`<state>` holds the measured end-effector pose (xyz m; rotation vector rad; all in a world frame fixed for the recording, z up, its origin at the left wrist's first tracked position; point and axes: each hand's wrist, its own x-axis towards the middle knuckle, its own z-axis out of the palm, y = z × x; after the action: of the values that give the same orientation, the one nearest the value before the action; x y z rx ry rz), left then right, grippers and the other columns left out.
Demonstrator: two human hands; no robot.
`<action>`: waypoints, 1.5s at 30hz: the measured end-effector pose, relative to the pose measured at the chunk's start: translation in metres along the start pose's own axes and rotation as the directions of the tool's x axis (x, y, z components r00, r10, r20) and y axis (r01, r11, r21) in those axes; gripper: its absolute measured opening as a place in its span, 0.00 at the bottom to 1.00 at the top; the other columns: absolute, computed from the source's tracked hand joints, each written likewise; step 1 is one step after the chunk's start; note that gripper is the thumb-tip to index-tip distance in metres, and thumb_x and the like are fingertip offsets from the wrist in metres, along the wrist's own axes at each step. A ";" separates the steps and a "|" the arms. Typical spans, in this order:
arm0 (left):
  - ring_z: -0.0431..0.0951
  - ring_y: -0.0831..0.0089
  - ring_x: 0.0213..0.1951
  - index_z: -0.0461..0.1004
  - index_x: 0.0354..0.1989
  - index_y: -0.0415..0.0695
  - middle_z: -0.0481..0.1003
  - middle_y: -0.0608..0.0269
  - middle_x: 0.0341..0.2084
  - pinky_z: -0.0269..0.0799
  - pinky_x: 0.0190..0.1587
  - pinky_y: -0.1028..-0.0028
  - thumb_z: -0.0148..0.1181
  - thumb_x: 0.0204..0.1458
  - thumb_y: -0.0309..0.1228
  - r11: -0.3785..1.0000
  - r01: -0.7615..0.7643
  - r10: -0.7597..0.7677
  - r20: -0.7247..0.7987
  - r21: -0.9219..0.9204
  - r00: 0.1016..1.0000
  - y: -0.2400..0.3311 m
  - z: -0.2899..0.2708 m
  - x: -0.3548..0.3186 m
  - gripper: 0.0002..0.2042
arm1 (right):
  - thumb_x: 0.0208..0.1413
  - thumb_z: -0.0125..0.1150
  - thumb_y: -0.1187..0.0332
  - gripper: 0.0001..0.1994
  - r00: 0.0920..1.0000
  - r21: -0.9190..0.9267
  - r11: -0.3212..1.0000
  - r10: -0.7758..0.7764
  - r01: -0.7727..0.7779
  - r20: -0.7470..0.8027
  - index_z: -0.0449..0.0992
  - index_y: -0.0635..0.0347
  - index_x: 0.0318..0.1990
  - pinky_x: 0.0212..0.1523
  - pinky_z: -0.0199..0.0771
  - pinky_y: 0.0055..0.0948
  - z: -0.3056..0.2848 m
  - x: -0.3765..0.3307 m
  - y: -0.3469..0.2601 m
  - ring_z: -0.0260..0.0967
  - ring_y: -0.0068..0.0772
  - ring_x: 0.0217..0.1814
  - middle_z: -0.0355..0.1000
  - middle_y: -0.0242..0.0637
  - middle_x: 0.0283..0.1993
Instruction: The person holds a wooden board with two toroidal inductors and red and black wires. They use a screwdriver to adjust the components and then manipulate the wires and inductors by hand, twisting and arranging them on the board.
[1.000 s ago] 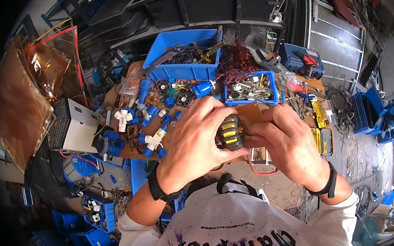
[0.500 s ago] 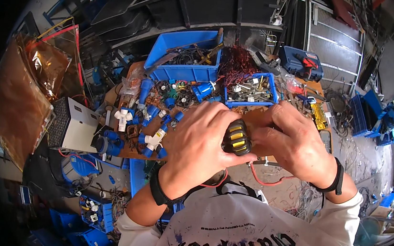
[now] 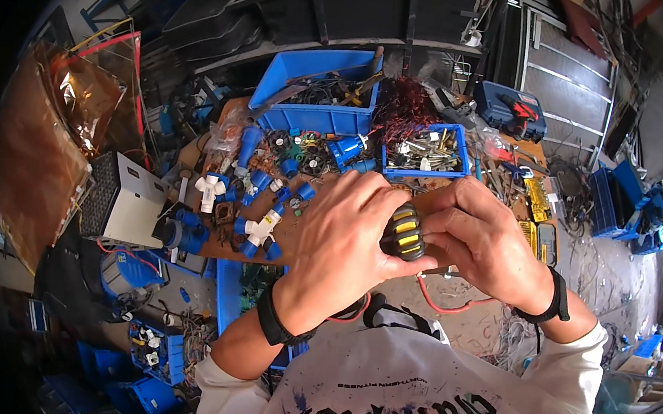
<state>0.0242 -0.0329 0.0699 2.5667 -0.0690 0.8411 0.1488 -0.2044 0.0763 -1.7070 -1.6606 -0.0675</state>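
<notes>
Head view: at the centre of the frame both hands close around a black ribbed tool handle with yellow inlays (image 3: 404, 232). The left hand (image 3: 344, 245) wraps it from the left, fingers curled over the top; the right hand (image 3: 483, 241) pinches its right side with fingertips. Above the hands, a small blue plastic bin of metal parts (image 3: 426, 151) sits on the cluttered wooden workbench (image 3: 296, 232); blue and white pipe fittings (image 3: 254, 213) lie centre left.

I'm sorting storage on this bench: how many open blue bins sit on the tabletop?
2. A large blue bin of cables at the back, and a smaller blue bin of metal parts to its right. Clutter may hide others.
</notes>
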 end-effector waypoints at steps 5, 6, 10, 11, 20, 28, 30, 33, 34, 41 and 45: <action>0.76 0.59 0.35 0.76 0.35 0.43 0.75 0.63 0.31 0.72 0.39 0.63 0.83 0.26 0.44 0.999 0.018 -0.017 -0.031 0.035 0.999 0.000 -0.001 -0.003 0.29 | 0.46 0.68 0.81 0.12 0.998 0.039 0.998 0.050 -0.051 0.047 0.77 0.61 0.39 0.44 0.73 0.39 -0.011 0.007 -0.007 0.71 0.46 0.43 0.71 0.40 0.41; 0.76 0.59 0.35 0.76 0.35 0.43 0.75 0.63 0.31 0.72 0.39 0.63 0.83 0.26 0.44 0.999 0.023 -0.022 -0.032 0.042 0.999 0.000 -0.002 -0.003 0.28 | 0.46 0.69 0.81 0.12 0.997 0.051 0.996 0.065 -0.067 0.038 0.77 0.61 0.39 0.43 0.72 0.39 -0.011 0.007 -0.007 0.71 0.45 0.43 0.72 0.40 0.41; 0.76 0.59 0.35 0.76 0.33 0.43 0.74 0.63 0.30 0.71 0.38 0.63 0.83 0.26 0.45 0.998 0.023 -0.021 -0.034 0.051 0.999 0.001 -0.003 -0.003 0.28 | 0.46 0.68 0.81 0.12 0.998 -0.001 0.999 0.042 -0.042 0.036 0.74 0.60 0.38 0.43 0.73 0.40 -0.013 0.006 -0.006 0.71 0.46 0.42 0.72 0.40 0.38; 0.76 0.59 0.35 0.76 0.33 0.43 0.74 0.63 0.30 0.71 0.38 0.63 0.83 0.26 0.45 0.998 0.020 -0.018 -0.028 0.055 0.999 0.002 -0.004 -0.002 0.28 | 0.47 0.67 0.80 0.12 0.999 -0.021 0.999 0.026 -0.026 0.034 0.72 0.60 0.38 0.42 0.73 0.41 -0.012 0.004 -0.006 0.71 0.48 0.41 0.72 0.40 0.38; 0.75 0.60 0.35 0.76 0.32 0.43 0.74 0.64 0.30 0.70 0.38 0.63 0.82 0.25 0.45 0.998 0.015 -0.015 0.000 0.058 1.000 0.002 0.003 -0.004 0.28 | 0.46 0.66 0.82 0.13 0.997 0.049 0.997 0.058 -0.056 -0.050 0.68 0.59 0.35 0.39 0.73 0.40 -0.002 -0.003 -0.001 0.71 0.48 0.37 0.72 0.39 0.35; 0.75 0.59 0.35 0.76 0.32 0.43 0.74 0.63 0.29 0.70 0.37 0.63 0.82 0.26 0.45 0.998 0.008 -0.008 -0.006 0.062 1.000 0.001 0.006 -0.002 0.27 | 0.45 0.66 0.83 0.13 0.993 0.109 0.992 0.081 -0.071 -0.088 0.69 0.59 0.34 0.38 0.73 0.39 0.007 -0.004 0.003 0.72 0.46 0.35 0.72 0.38 0.33; 0.75 0.60 0.34 0.76 0.32 0.44 0.73 0.63 0.29 0.70 0.37 0.62 0.82 0.26 0.45 0.998 0.010 -0.011 0.014 0.060 1.000 0.000 0.007 -0.002 0.27 | 0.45 0.66 0.83 0.13 0.991 0.140 0.987 0.096 -0.083 -0.089 0.69 0.59 0.34 0.38 0.73 0.39 0.008 -0.004 0.002 0.73 0.46 0.36 0.73 0.38 0.33; 0.75 0.60 0.35 0.76 0.32 0.44 0.74 0.64 0.29 0.70 0.37 0.63 0.82 0.27 0.45 0.999 0.003 -0.003 0.001 0.052 1.000 0.000 0.010 -0.002 0.26 | 0.45 0.66 0.83 0.12 0.991 0.133 0.986 0.112 -0.101 -0.071 0.70 0.59 0.34 0.38 0.73 0.38 0.011 -0.002 0.001 0.74 0.46 0.37 0.73 0.38 0.34; 0.75 0.60 0.35 0.76 0.31 0.44 0.74 0.64 0.29 0.71 0.37 0.62 0.82 0.27 0.45 0.999 0.008 -0.008 0.002 0.052 1.000 -0.001 0.011 -0.001 0.26 | 0.45 0.66 0.83 0.12 0.992 0.138 0.985 0.116 -0.107 -0.056 0.70 0.59 0.34 0.39 0.74 0.38 0.010 -0.002 0.002 0.74 0.46 0.37 0.74 0.38 0.34; 0.76 0.59 0.35 0.76 0.31 0.44 0.74 0.63 0.29 0.71 0.37 0.62 0.82 0.24 0.40 0.996 0.046 -0.047 0.014 0.078 0.999 -0.001 0.010 0.001 0.25 | 0.46 0.63 0.83 0.16 0.991 0.155 0.981 0.124 -0.115 -0.050 0.72 0.62 0.44 0.43 0.76 0.41 0.014 -0.002 0.006 0.74 0.49 0.40 0.75 0.42 0.38; 0.76 0.59 0.35 0.77 0.32 0.43 0.75 0.63 0.31 0.71 0.38 0.62 0.81 0.22 0.37 0.996 0.055 -0.055 -0.003 0.069 0.998 -0.004 0.008 0.000 0.25 | 0.47 0.61 0.81 0.19 0.998 0.117 0.991 0.058 -0.058 0.002 0.72 0.64 0.49 0.46 0.75 0.43 0.005 0.005 -0.001 0.72 0.51 0.43 0.74 0.47 0.41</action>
<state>0.0296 -0.0327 0.0623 2.6194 0.0318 0.8385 0.1462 -0.1977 0.0759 -1.6649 -1.5810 0.0553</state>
